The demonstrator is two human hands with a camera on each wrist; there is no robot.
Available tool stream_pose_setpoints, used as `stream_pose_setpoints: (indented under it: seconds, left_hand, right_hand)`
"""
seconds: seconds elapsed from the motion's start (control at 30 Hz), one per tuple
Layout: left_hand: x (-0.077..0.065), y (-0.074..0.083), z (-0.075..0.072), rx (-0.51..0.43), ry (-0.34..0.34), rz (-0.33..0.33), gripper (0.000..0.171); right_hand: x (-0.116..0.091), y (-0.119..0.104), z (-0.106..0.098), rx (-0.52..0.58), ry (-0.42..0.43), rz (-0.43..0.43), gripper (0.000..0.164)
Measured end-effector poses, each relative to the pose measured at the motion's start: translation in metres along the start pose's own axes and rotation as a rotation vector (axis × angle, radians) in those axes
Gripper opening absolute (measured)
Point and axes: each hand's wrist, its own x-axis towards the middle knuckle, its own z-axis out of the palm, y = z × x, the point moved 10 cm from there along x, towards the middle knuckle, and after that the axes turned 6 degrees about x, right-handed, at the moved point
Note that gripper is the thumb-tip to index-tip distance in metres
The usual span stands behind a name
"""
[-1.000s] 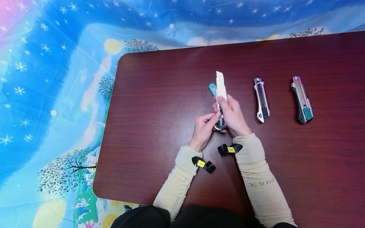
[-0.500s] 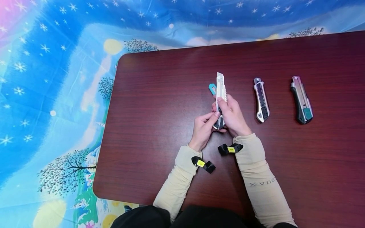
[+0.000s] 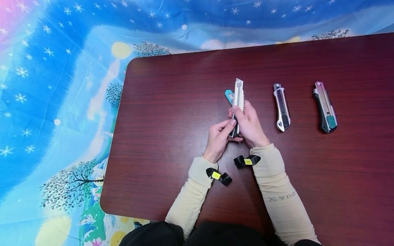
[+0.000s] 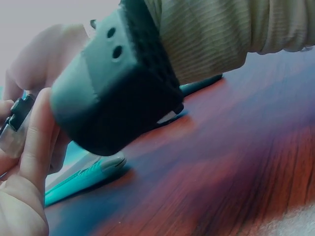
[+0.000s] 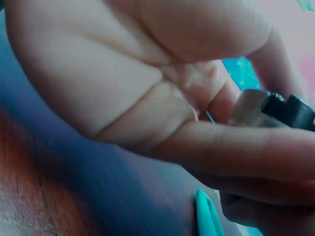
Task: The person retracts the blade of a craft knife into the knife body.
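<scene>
Both hands hold a silver utility knife with a black end (image 3: pixel 238 94) above the table, its tip pointing away from the body. My right hand (image 3: pixel 251 124) grips its right side, thumb lying on the front face. With thumb and fingers my left hand (image 3: pixel 217 138) pinches the black lower end. Under the held knife lies a teal cutter (image 3: pixel 228 94), partly hidden in the head view; its teal body (image 4: pixel 86 184) shows more in the left wrist view. Fingers cover much of the held knife (image 5: pixel 253 105) in the right wrist view.
To the right on the dark red wooden table (image 3: pixel 163 102) lie a white-and-black utility knife (image 3: pixel 282 109) and a silver, black and green one (image 3: pixel 326 109). Behind the table hangs a blue printed cloth (image 3: pixel 197 20). A black wrist camera (image 4: pixel 118 83) crosses the left wrist view.
The held knife has turned slightly: its tip has shifted right and its black end left. Both hands have moved a little left. The other knives lie where they were.
</scene>
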Motion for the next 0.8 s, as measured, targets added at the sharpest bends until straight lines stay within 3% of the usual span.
stream_pose_setpoints:
  seconds: [0.27,0.43,0.53,0.8]
  left_hand:
    - [0.006,-0.019,-0.007,0.030,-0.026,0.041,0.038]
    - [0.003,-0.008,0.002,0.007,-0.059,0.045,0.043]
    - [0.000,0.002,0.007,-0.021,-0.068,0.025,0.041]
    - [-0.001,0.008,0.009,0.010,-0.053,0.008,0.032]
  right_hand:
    - [0.003,0.006,-0.005,0.056,-0.031,-0.004,0.016]
    - [0.018,0.037,-0.024,0.109,-0.053,-0.016,0.038]
    - [0.024,0.050,-0.031,0.130,-0.059,-0.013,0.042]
    - [0.024,0.050,-0.034,0.089,-0.032,-0.013,0.046]
